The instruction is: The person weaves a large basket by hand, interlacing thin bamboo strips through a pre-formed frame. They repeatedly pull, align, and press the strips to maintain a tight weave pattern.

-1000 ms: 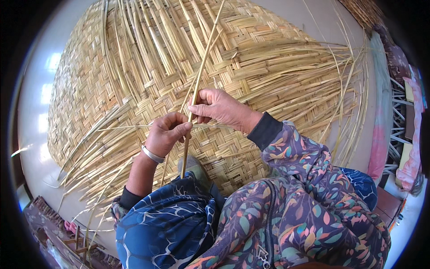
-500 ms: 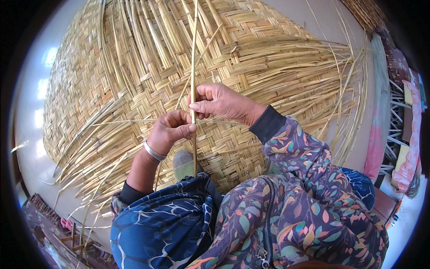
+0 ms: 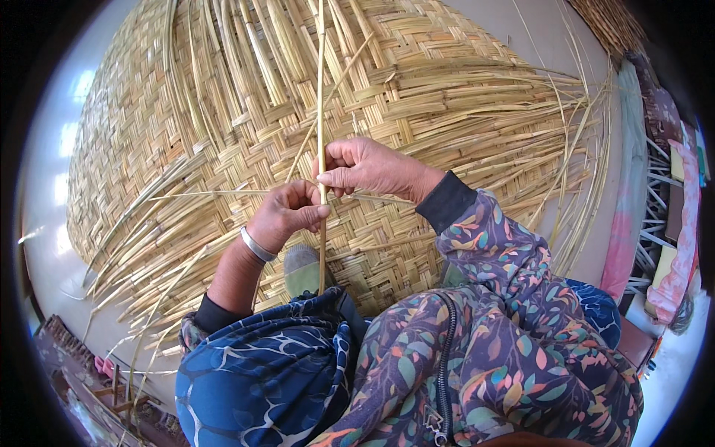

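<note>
Nearest to me is my lap, a blue patterned cloth (image 3: 261, 380) over my left knee and my floral sleeve (image 3: 506, 298) running up on the right. A grey-green sock toe (image 3: 302, 268) pokes out just past the cloth, resting on the mat. My left hand (image 3: 287, 214), with a silver bangle (image 3: 257, 244) at the wrist, is closed on one long strip (image 3: 321, 112), thumb and fingers pinching it where it stands nearly upright. Just above and to the right, my right hand (image 3: 365, 167) pinches the same strip between thumb and forefinger, the two hands near each other but not touching. The strip's lower end reaches down to the sock; its upper end runs off past the top of the view. Under both hands lies the woven mat (image 3: 186, 141), tight checker weave near me and on the left, spreading on the floor (image 3: 45, 246). Farther out the weave ends in loose strips (image 3: 484, 82) that fan away to the top and right. Beyond the mat's right edge, pink cloth (image 3: 622, 223) lies beside other clutter I cannot make out.
</note>
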A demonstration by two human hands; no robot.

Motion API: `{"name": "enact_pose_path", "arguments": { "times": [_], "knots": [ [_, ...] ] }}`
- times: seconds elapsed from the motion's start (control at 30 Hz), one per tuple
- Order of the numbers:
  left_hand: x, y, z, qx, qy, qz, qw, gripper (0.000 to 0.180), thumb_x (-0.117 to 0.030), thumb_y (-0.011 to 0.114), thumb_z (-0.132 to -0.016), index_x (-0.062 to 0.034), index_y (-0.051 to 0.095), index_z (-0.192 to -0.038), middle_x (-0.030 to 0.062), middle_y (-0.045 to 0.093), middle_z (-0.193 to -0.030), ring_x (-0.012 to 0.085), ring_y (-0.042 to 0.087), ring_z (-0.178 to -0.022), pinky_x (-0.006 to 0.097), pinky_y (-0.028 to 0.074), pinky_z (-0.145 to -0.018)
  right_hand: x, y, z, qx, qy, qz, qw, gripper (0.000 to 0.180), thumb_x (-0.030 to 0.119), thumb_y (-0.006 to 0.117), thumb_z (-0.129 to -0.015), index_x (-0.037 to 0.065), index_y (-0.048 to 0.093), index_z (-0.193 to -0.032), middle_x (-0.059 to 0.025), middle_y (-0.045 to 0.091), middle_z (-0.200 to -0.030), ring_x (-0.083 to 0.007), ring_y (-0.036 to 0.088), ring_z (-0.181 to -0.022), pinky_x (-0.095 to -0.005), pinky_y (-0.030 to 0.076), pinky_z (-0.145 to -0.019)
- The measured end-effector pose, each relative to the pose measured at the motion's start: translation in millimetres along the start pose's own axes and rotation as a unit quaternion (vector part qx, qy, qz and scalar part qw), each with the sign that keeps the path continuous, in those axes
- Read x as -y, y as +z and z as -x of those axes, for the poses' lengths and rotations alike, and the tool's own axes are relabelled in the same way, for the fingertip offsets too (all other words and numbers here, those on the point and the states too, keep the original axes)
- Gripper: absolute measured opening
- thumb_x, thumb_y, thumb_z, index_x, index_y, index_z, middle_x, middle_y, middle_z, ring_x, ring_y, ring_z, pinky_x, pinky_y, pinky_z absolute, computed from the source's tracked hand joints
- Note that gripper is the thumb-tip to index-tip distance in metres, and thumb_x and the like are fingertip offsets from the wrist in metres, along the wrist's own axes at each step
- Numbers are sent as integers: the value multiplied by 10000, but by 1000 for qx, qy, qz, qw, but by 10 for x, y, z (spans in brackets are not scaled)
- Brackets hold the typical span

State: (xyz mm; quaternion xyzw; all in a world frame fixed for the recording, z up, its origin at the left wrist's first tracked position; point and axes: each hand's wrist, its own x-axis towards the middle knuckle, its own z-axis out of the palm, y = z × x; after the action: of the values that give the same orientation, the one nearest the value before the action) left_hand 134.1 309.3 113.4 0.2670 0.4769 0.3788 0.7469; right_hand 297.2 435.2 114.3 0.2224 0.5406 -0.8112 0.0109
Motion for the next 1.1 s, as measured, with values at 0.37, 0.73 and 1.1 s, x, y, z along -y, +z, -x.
{"name": "enact_pose_path", "arguments": {
  "times": [0.37, 0.73, 1.1],
  "knots": [
    [50, -15, -11, 4, -2, -5, 1000, 249, -178, 685, -777, -39, 551, -934, 0, 575, -757, 87, 527, -650, 203, 416, -586, 3, 24, 39, 5, 19, -67, 998, 214, 171, 633, -831, 61, 563, -1000, 27, 573, -839, -42, 504, -702, -185, 418, -600],
    [18, 91, 1, 60, -10, 79, 995, 205, -133, 702, -771, -58, 537, -867, -19, 539, -704, 74, 481, -578, 184, 387, -526, 181, -21, 124, 12, -15, -79, 997, 216, 156, 640, -819, 53, 570, -995, 14, 570, -854, -60, 524, -752, -202, 436, -652],
    [69, 108, -35, -21, 24, 28, 999, 197, -103, 705, -764, -68, 529, -843, -34, 550, -696, 41, 468, -571, 161, 347, -492, 63, -85, 65, -16, 0, -35, 999, 191, 185, 644, -826, 60, 587, -958, 18, 576, -781, -45, 526, -671, -184, 433, -588]
  ]
}}
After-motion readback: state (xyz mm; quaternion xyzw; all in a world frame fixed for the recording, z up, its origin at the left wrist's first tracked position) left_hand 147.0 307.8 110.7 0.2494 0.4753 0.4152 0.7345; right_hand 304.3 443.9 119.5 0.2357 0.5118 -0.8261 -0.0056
